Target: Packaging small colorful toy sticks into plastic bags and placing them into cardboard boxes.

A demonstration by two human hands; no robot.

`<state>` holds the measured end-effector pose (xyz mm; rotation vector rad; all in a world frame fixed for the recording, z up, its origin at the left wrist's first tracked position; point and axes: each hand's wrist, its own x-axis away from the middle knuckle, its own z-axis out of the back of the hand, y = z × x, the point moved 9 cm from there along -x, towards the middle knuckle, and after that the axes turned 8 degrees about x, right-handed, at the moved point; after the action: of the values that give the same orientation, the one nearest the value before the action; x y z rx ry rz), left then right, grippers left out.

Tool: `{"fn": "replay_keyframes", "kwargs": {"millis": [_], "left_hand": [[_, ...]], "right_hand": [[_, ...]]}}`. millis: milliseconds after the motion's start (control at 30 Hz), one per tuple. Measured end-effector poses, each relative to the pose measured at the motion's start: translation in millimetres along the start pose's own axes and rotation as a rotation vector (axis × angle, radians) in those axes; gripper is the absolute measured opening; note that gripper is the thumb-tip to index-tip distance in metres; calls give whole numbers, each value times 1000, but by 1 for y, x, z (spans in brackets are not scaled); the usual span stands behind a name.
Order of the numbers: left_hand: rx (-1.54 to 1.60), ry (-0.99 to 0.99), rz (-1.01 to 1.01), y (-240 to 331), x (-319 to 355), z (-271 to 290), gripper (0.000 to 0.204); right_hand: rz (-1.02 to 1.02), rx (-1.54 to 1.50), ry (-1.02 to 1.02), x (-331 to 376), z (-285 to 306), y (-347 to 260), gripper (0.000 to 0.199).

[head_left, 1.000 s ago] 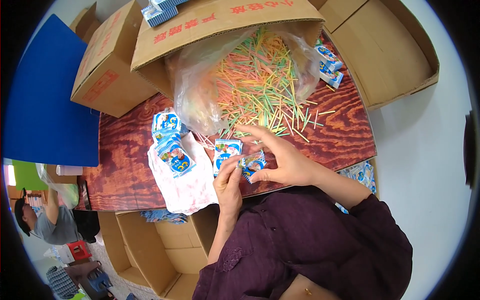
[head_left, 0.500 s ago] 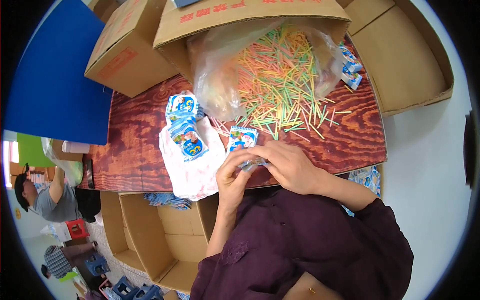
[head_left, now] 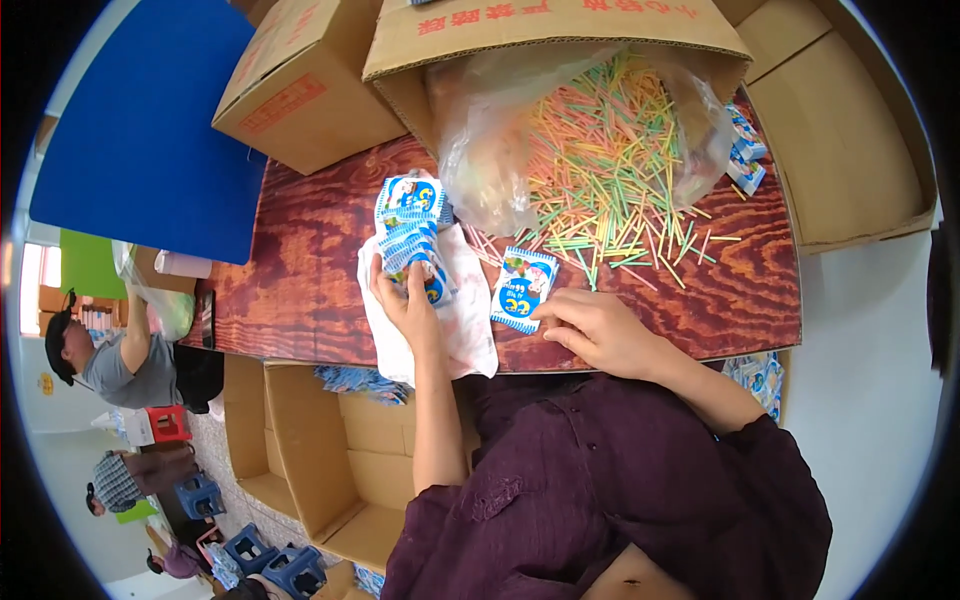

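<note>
Fingers and thumb of my left hand (head_left: 408, 308) close around the lower end of a blue-and-white packet (head_left: 432, 285). That packet overlaps a row of similar small printed packets (head_left: 408, 232) on a white cloth (head_left: 468, 335). My right hand (head_left: 600, 332) is at the table's front edge, fingers loosely bent and apart. Its fingertips are at the right edge of a single packet (head_left: 522, 290) lying flat on the wood. Just beyond that packet, many thin pastel sticks (head_left: 610, 170) spill from a clear plastic bag (head_left: 490, 170).
A cardboard box (head_left: 560, 40) on its side holds the bag on the red-brown table (head_left: 320, 270). Another carton (head_left: 300, 110) stands left; more packets (head_left: 745, 160) lie right. Open cartons (head_left: 375, 490) sit below the front edge. A person (head_left: 130, 350) works at far left.
My hands have come apart from the small packet they held together. The left moved left to the row on the cloth; the right stayed near the single packet. The view shifted too.
</note>
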<state>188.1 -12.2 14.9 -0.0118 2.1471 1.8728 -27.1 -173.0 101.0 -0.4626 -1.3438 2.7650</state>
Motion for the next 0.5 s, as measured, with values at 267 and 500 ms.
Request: {"fn": "replay_keyframes", "kwargs": {"millis": [267,500], "left_hand": [[-691,-442,-567,62,80,-75,33],[-799,-542,-385,33,95,-108,17]], "right_hand": [[-167,17,76,16,30,38,20],[-137,-13,40,12,18,31,18]]}}
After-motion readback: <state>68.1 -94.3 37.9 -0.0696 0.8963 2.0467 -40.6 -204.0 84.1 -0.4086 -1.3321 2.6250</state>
